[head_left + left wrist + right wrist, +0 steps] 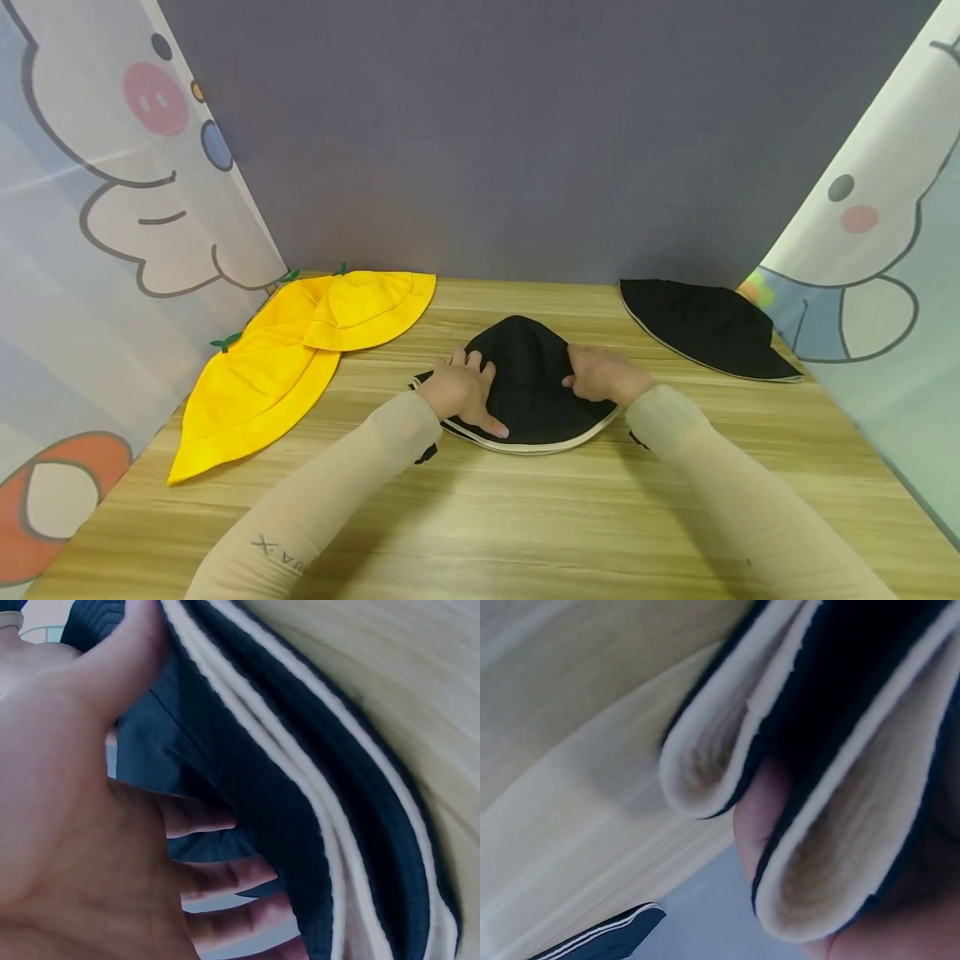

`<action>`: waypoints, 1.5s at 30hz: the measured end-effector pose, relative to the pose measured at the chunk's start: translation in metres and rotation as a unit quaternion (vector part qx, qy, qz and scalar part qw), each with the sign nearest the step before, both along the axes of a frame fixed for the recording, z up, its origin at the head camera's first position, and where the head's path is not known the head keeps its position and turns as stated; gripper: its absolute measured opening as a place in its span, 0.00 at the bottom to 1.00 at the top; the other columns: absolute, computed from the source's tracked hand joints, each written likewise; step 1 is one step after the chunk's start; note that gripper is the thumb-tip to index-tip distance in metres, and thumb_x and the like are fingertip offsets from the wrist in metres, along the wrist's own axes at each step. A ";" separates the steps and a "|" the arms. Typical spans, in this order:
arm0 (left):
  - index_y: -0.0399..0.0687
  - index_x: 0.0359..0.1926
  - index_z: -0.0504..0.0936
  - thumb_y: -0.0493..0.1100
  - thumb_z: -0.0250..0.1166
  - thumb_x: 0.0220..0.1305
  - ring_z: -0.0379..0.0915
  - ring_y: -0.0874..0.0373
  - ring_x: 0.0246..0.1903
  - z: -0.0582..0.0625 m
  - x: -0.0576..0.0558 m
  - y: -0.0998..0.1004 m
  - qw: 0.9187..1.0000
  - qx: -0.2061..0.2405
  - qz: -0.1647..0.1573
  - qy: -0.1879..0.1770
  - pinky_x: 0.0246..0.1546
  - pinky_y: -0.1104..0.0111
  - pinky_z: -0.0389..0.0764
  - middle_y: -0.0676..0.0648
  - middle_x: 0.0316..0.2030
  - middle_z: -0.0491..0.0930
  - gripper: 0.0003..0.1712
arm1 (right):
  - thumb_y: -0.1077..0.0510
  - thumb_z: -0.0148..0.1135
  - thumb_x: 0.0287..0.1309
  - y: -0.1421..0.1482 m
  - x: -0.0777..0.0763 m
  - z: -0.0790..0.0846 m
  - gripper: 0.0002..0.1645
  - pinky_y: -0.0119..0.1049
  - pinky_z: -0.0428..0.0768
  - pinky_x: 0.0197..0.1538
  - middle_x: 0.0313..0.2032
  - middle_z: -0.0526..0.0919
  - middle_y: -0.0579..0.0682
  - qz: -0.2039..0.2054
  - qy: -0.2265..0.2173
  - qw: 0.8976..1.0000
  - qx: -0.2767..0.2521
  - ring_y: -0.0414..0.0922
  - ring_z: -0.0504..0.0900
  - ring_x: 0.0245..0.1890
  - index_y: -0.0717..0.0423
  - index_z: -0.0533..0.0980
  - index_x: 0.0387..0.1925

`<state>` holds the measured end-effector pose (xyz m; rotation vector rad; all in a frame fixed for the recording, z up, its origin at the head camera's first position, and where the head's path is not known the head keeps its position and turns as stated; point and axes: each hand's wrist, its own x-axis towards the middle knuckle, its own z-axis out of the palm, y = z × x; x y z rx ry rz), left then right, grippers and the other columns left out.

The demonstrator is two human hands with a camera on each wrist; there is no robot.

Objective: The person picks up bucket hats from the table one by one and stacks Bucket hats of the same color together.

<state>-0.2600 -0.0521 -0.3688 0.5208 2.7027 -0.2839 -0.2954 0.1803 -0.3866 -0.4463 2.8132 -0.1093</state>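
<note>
In the head view, a black bucket hat with cream edging lies folded at the middle of the table. Its edging shows more than one layer in the left wrist view, where the black brim lies by my palm. My left hand rests on the hat's left side with its fingers spread. My right hand grips the hat's right side. Two folded brim layers with pale fleecy lining appear in the right wrist view, one of my fingers between them.
Several yellow hats with green sprout tips overlap at the table's left. Another black hat lies flat at the back right. A grey panel stands behind the wooden table, with cartoon-print cloths at both sides.
</note>
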 end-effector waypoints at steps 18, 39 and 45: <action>0.53 0.78 0.58 0.83 0.63 0.48 0.56 0.43 0.68 -0.001 0.001 0.012 0.998 -0.053 -0.007 0.024 0.64 0.44 0.69 0.40 0.70 0.60 0.65 | 0.57 0.66 0.62 -0.024 0.054 -0.006 0.12 0.44 0.79 0.23 0.30 0.75 0.58 0.060 0.301 0.945 0.117 0.55 0.76 0.29 0.65 0.79 0.36; 0.52 0.78 0.58 0.79 0.69 0.48 0.53 0.40 0.70 0.000 -0.001 0.020 0.998 -0.052 0.029 -0.011 0.64 0.38 0.66 0.39 0.71 0.57 0.65 | 0.49 0.68 0.66 0.018 0.028 0.001 0.22 0.49 0.83 0.45 0.49 0.82 0.58 0.108 0.141 0.983 -0.039 0.55 0.83 0.46 0.61 0.80 0.52; 0.53 0.78 0.57 0.81 0.67 0.47 0.54 0.41 0.69 0.000 -0.003 0.019 0.998 -0.060 0.019 -0.006 0.63 0.39 0.68 0.39 0.71 0.58 0.66 | 0.54 0.69 0.65 0.039 0.017 0.009 0.19 0.50 0.81 0.44 0.42 0.82 0.57 0.083 0.097 0.986 -0.108 0.53 0.82 0.41 0.64 0.80 0.50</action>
